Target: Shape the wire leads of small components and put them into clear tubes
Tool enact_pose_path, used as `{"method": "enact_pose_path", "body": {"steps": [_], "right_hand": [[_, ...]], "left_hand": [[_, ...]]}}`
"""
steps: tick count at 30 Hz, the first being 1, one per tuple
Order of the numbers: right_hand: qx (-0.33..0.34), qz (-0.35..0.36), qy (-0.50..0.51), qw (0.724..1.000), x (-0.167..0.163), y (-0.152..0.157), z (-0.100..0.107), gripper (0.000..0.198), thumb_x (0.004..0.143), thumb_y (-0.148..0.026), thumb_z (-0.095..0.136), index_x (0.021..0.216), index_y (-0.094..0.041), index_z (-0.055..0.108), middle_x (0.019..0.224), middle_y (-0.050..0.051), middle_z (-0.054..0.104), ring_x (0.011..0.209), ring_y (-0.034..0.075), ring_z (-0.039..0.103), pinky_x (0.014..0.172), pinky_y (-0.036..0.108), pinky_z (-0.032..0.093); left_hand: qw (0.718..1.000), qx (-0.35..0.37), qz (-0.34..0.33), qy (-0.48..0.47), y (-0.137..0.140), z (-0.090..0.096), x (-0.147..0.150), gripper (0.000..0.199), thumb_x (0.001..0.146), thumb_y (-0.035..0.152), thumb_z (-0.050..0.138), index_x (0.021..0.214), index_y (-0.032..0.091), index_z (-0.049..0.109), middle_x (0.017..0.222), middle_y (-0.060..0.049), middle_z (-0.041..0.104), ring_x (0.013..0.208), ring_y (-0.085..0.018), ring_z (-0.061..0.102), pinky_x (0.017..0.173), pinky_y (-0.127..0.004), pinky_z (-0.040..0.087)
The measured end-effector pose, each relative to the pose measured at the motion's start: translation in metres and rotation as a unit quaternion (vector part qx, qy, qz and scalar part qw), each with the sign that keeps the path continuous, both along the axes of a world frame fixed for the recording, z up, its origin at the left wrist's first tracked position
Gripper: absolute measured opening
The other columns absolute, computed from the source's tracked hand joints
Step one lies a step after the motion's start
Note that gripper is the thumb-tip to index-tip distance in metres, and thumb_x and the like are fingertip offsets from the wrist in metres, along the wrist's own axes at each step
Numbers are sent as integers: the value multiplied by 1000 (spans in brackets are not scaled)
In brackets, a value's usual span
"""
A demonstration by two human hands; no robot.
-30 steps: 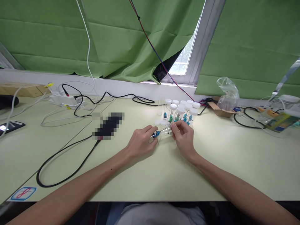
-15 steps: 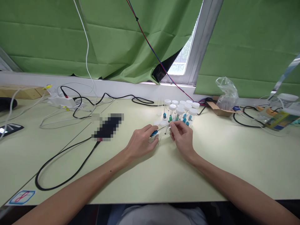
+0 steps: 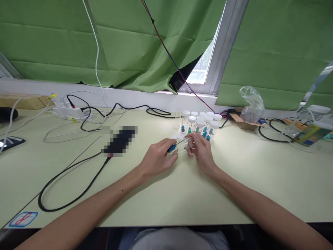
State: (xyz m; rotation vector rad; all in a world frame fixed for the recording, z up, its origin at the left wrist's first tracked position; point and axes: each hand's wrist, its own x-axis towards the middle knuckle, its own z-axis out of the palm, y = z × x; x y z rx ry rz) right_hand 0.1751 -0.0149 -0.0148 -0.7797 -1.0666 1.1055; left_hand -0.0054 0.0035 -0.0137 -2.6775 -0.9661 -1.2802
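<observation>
My left hand [image 3: 158, 156] is closed on a small blue part with thin wire leads [image 3: 172, 148], pinched between thumb and fingers. The leads run right, toward my other hand. My right hand [image 3: 203, 152] has its fingertips together at the far end of the leads. A small dark-tipped wire and something clear show between the hands, too small to make out. Just beyond stand several clear vials with white caps [image 3: 200, 123], holding blue and green parts with long leads. My right fingers hide some of the front vials.
An uncapped clear tube [image 3: 178, 118] stands left of the vials. A dark pixelated object [image 3: 119, 140] with a black cable lies left. Behind on the right are a cardboard box [image 3: 246, 121] with a plastic bag and a labelled clear jar [image 3: 313, 133]. A white power strip [image 3: 69, 111] sits back left.
My right fingertips have shifted slightly up and right along the leads, and its other fingers have spread a little. My left hand stays nearly in place with the blue part.
</observation>
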Motion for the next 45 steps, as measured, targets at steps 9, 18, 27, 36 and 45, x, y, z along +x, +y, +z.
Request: {"method": "enact_pose_path", "body": {"steps": [9,18,27,36,45], "right_hand": [[-36,83,43,995,1,-2,0,36,84,-54,68,85,-18,68,60,-6,38,43,8,40,40,23,28],[-73,124,76,987,-1,-3,-3,31,84,-49,68,90,-19,68,58,-7,37,43,8,39,40,23,28],[-86,146,79,982,-2,-3,-5,31,84,-49,68,93,-20,68,56,-8,35,43,8,39,41,22,29],[-94,161,91,978,-2,-2,-6,31,83,-48,71,94,-19,68,57,-8,35,44,8,37,42,22,28],[-103,167,94,976,0,-1,-6,32,83,-50,71,92,-20,67,59,-9,29,44,7,34,42,21,27]], "left_hand": [[1000,-15,0,8,0,-3,0,24,82,18,58,107,19,60,85,-1,67,57,-10,50,57,-23,42],[1000,-10,2,17,0,-3,0,25,83,19,57,107,18,61,83,-2,67,57,-11,52,56,-24,41],[1000,-7,-1,21,-1,-3,-1,25,83,19,56,108,18,61,82,-2,67,63,-13,57,59,-25,42],[1000,-6,-2,22,-1,-3,-1,23,84,18,55,106,17,61,82,-2,66,63,-13,55,58,-25,42],[999,-8,9,32,0,-6,-2,22,84,20,56,105,18,62,82,-3,67,62,-14,57,58,-26,43]]}}
